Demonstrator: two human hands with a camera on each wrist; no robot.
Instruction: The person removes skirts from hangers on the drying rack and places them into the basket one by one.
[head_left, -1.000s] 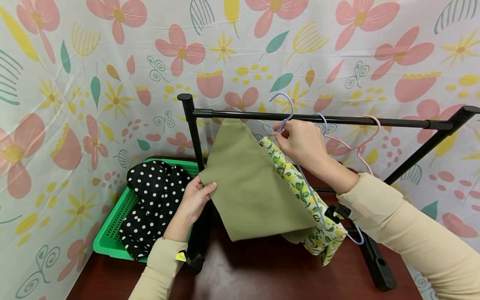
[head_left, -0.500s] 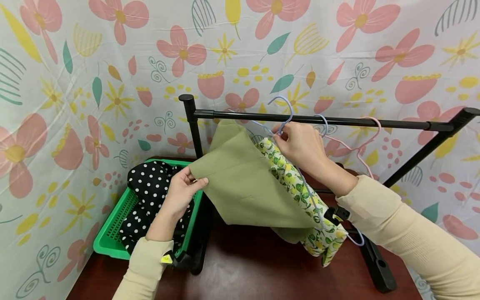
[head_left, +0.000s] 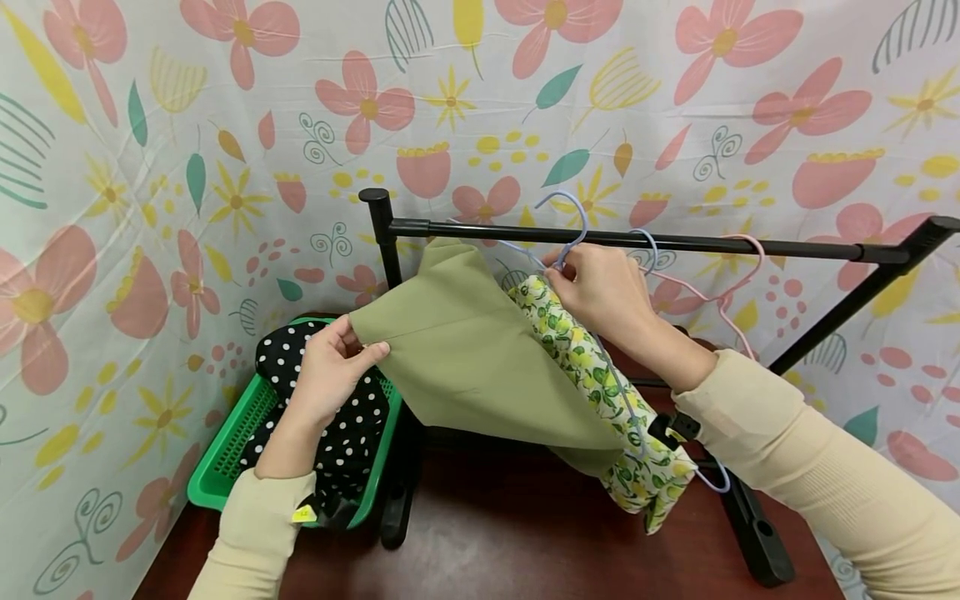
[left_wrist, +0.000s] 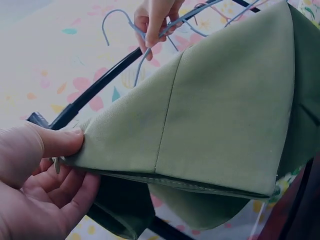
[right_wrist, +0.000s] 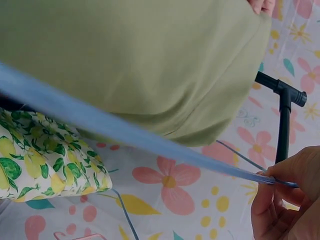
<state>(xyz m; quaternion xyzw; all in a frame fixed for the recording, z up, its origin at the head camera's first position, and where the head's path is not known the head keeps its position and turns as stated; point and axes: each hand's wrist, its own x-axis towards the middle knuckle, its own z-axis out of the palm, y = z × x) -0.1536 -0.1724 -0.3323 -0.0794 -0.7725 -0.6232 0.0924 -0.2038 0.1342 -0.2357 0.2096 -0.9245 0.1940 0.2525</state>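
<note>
Green cloth (head_left: 472,358), long axis diagonally down rightward

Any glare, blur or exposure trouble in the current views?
Head: mostly sharp, a faint sheen on the brown tabletop; left wrist: floral backdrop washed out at upper left; right wrist: held blue hanger soft at left, apparently close to the lens.

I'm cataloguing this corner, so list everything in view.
Flowered sheet: one or more, white, behind.
Table: one, red-brown, underneath.
Rack: one, black, on table.
Blue hangers: at least two, pale blue, at rack.
Pink hanger: one, pink, rack's right.
Green cloth: one, olive, rack's left half.
Lemon-print cloth: one, white, right of green cloth.
Basket: one, green, table's left.
Dotted cloth: one, black-and-white, in basket.
Wrist devices: two, black, each wrist.
Sleeves: two, cream, both arms.
Left grip: one, bare, on green cloth.
Right grip: one, bare, on blue hanger.
</note>
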